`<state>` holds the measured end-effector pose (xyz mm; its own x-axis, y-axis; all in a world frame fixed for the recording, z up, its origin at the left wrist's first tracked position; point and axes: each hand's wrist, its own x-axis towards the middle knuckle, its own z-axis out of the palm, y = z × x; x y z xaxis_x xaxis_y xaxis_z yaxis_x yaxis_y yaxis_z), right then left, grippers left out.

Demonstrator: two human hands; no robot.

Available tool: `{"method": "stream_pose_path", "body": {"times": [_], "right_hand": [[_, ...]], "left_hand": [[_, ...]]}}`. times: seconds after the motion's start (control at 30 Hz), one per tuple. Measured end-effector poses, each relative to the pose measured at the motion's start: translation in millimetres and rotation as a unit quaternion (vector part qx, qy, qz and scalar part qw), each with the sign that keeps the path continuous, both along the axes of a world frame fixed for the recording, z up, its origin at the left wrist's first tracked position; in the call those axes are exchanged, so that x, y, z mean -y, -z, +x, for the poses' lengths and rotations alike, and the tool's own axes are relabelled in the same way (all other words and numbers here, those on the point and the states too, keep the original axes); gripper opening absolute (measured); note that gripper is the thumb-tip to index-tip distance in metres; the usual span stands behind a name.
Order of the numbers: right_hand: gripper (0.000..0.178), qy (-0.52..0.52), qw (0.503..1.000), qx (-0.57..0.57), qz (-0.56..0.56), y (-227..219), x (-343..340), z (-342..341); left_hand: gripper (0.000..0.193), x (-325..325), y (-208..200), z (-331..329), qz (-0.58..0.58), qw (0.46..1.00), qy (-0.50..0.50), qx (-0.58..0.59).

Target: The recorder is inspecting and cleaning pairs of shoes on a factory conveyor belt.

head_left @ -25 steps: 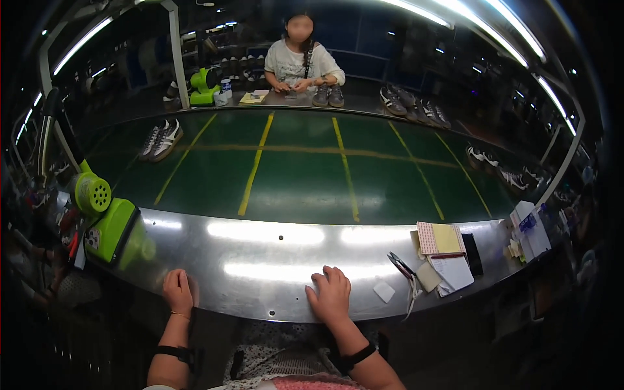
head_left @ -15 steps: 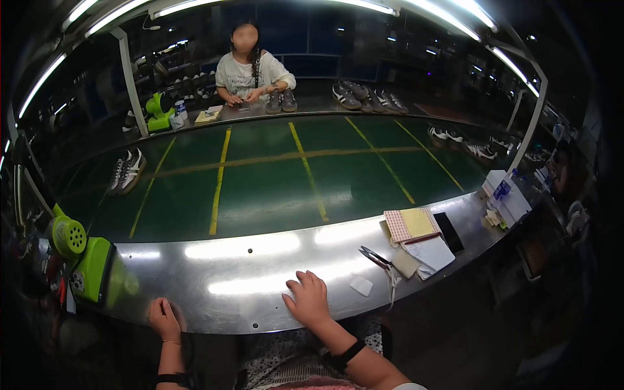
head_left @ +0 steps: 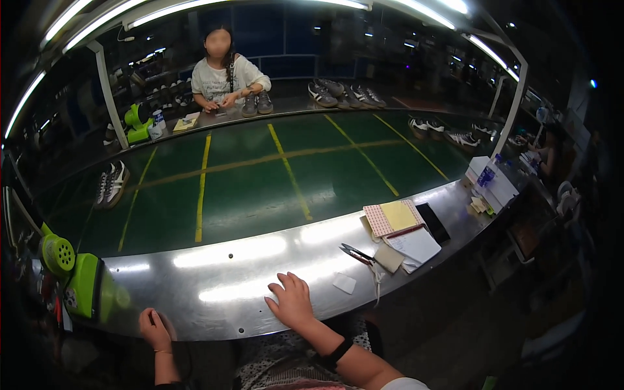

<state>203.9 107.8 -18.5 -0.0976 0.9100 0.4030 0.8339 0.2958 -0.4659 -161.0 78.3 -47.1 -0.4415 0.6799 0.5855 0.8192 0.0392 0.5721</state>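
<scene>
My right hand [head_left: 292, 305] spread, my left hand [head_left: 155, 331] curled at the shiny grey metal surface [head_left: 188, 309]

My hands are apart on the near side. The right one is palm down, its fingers well parted, and I see nothing in it. The left, at the near edge, is loosely bent; I cannot tell whether anything is inside it. Just right of my right hand lies a small, flat, white squarish piece [head_left: 344, 283]. Farther right are a dark, pointed metal hand tool [head_left: 361, 255] and an open white paper notebook [head_left: 415, 248]. Near my left hand, at left, stands a bright green machine [head_left: 83, 286] with a round, perforated head. On the far side lies a dark green belt [head_left: 247, 188] with yellow lines, bearing grey-and-white shoes [head_left: 114, 184] at left. Beyond it is a person in a white top [head_left: 227, 77].
</scene>
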Motion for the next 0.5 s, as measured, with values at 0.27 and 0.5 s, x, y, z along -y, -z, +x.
{"method": "stream_pose_path", "body": {"times": [0.27, 0.5], "right_hand": [[0.028, 0.003, 0.999, -0.028, 0.022, 5, 2, 7], [0.023, -0.029, 0.992, -0.119, 0.034, 3, -1, 3]], "left_hand": [[0.012, 3, -6, 7, -0.028, 0.999, -0.021, -0.026], [0.013, 5, 5, -8, -0.042, 0.998, -0.041, 0.004]]}}
